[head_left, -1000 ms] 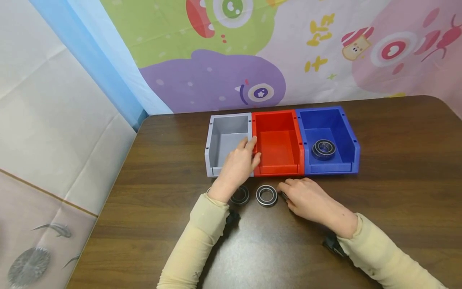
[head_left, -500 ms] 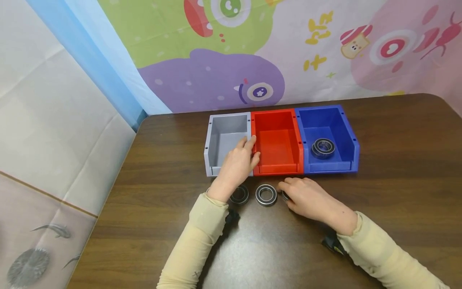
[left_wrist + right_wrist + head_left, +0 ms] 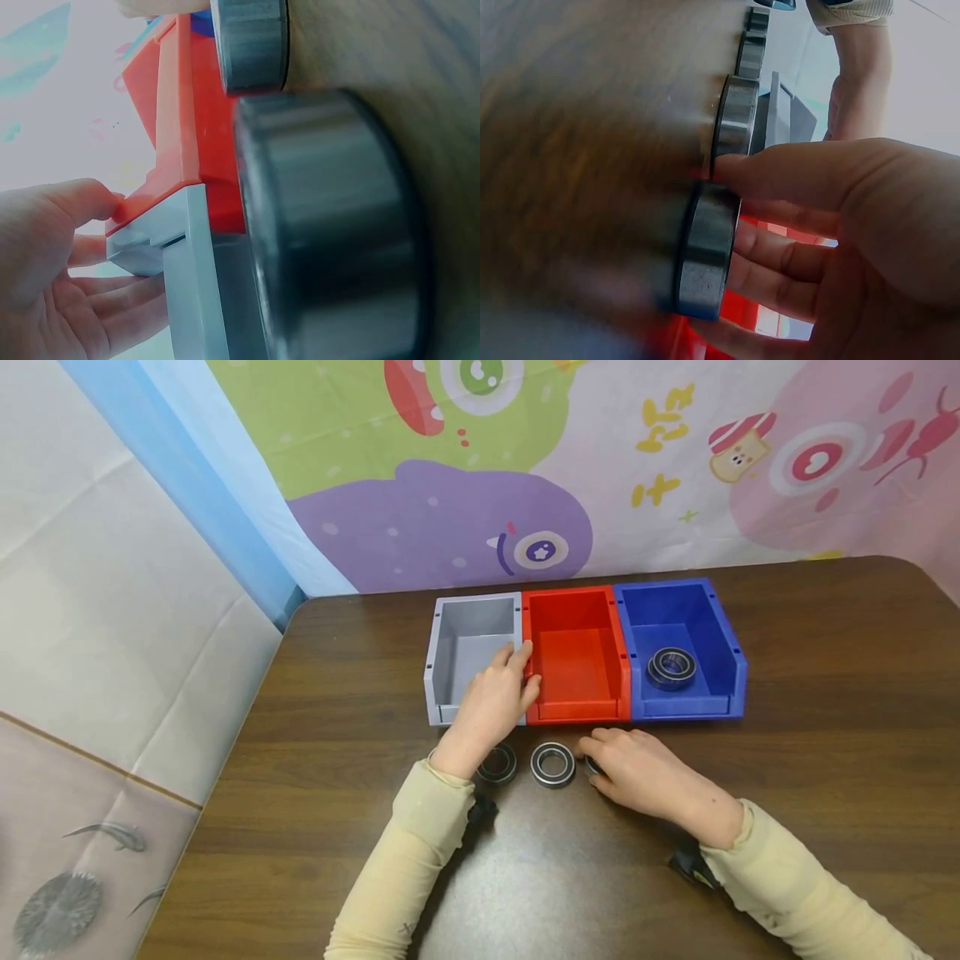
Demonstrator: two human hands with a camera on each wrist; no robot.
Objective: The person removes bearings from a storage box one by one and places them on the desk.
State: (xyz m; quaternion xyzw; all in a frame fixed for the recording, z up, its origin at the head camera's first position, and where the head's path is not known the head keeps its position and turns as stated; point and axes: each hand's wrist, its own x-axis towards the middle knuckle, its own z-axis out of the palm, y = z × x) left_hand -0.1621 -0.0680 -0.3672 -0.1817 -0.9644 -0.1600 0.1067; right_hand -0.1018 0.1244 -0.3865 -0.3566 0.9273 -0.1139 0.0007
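Observation:
My right hand (image 3: 648,777) holds a ball bearing (image 3: 706,251) by its rim at the right end of a row on the table. In the right wrist view the thumb is on one side of the rim and the fingers curl round the other. Beside it lies another bearing (image 3: 553,765), with a darker-centred bearing (image 3: 498,765) farther left, partly behind my left wrist. My left hand (image 3: 491,697) grips the adjoining walls of the grey bin (image 3: 480,664) and red bin (image 3: 576,668), thumb on the red side, fingers on the grey.
The blue bin (image 3: 686,703) adjoins the red one and holds stacked bearings (image 3: 672,667). All three bins stand on the brown wooden table (image 3: 300,827), before a cartoon-printed cloth (image 3: 450,527). A sliver of another bearing shows left of my left wrist.
The right fingers have shifted slightly on the bearing, which lies a little flatter than a second ago. My left hand and the bins stay in place.

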